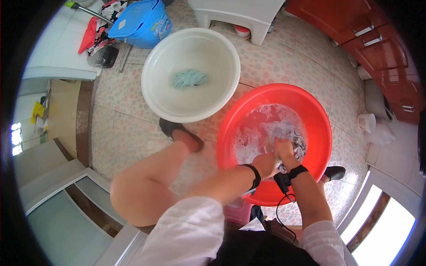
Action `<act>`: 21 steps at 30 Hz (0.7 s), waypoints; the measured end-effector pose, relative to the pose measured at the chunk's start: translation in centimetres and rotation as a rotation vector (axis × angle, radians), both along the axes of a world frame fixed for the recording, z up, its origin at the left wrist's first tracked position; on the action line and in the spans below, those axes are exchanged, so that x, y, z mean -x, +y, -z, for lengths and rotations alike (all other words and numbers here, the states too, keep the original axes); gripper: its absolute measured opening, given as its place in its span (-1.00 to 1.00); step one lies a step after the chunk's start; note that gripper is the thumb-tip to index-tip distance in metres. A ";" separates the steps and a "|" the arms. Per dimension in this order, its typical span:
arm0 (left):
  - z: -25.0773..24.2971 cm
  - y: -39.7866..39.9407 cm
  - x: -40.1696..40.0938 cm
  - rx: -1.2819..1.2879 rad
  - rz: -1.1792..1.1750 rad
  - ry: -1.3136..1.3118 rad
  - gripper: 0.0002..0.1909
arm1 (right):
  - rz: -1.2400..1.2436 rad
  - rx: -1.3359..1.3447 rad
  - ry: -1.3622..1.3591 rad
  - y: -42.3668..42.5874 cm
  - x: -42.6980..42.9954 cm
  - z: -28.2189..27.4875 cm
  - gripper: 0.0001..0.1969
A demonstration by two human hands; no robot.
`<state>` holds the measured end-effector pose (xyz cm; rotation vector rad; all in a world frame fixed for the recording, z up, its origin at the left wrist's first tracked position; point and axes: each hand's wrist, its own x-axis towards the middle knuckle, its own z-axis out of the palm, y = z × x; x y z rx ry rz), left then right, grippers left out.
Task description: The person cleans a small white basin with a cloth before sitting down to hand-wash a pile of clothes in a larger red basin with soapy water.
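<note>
A red plastic basin (226, 139) stands in front of me, holding sudsy water (254, 133). My left hand (265, 165) and my right hand (284, 149) are close together over the near part of the water. Their fingers are curled around a wet, pale cloth (277, 161), mostly hidden by the hands. Beside my right hand, a dark grey patterned cloth (299, 146) lies partly sunk in the foam. Whether the two cloths are one piece, I cannot tell. Both wrists wear black bands, the right one with a small box and a cable.
To the left, a white basin (149, 60) holds cloudy water and a pale green cloth (189, 78). Behind it are a blue lidded bucket (139, 25) and a white plastic stool (233, 16). Red cabinets (382, 50) line the right, near a small white tub (367, 123). My feet flank the red basin.
</note>
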<state>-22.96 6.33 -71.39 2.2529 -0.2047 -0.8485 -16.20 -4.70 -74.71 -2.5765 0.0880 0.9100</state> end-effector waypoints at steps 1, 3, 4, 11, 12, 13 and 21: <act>0.7 -0.5 0.3 -0.023 0.078 -0.005 -0.71 | -0.173 0.097 -0.094 -0.9 0.7 1.8 -0.69; -0.1 -0.6 0.3 -0.002 -0.029 -0.038 -0.73 | -0.121 0.108 -0.190 -2.2 2.0 5.1 -0.64; -0.1 -0.4 0.4 -0.003 0.006 0.019 -0.70 | -0.105 0.103 -0.236 -2.1 2.3 5.5 -0.61; -1.3 1.9 -0.9 0.049 -0.005 -0.080 -0.73 | 0.134 -0.002 -0.091 -0.1 0.7 -0.5 -0.57; -1.5 2.5 -1.8 0.017 -0.030 -0.084 -0.70 | 0.222 -0.215 -0.094 -0.9 0.4 -0.4 -0.55; -0.9 2.9 -2.3 0.020 -0.027 -0.076 -0.70 | 0.307 -0.427 -0.088 -1.0 0.5 -1.0 -0.52; -7.5 9.1 -8.6 0.284 -0.719 -0.539 -0.32 | 0.679 -0.808 0.214 -1.0 0.8 -1.9 -0.45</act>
